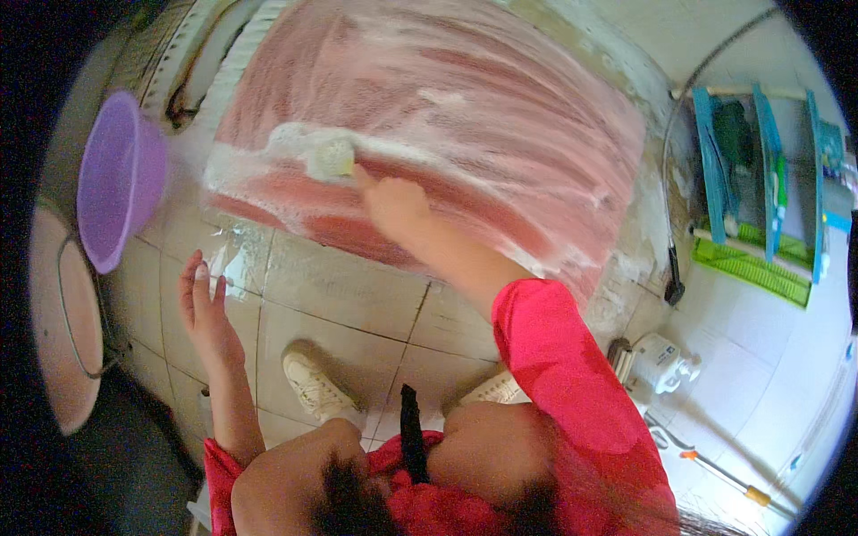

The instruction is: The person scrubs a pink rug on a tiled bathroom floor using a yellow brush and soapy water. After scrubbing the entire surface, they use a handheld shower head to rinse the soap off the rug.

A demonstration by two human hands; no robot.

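A large pinkish-red rug or mat (536, 141) lies on the tiled floor before me, streaked with white suds. My right hand (395, 204) reaches over it, gripping a small foam-covered scrubber (333, 159) with a yellowish edge. The scrubber rests on the mat near its left side, in a band of thick foam; blur and suds hide whether it is a brush or a sponge. Off the mat, beyond its near left corner, my left hand (211, 315) hovers over wet tiles (231, 258) with nothing in it and its fingers apart.
A purple plastic basin (107, 187) stands at left, above a pale round lid or basin (67, 321). At right are a blue-and-green rack (757, 261), a hanging shower head (674, 288), a white bottle (660, 362) and a pole (720, 472). My shoes (315, 382) stand on the tiles.
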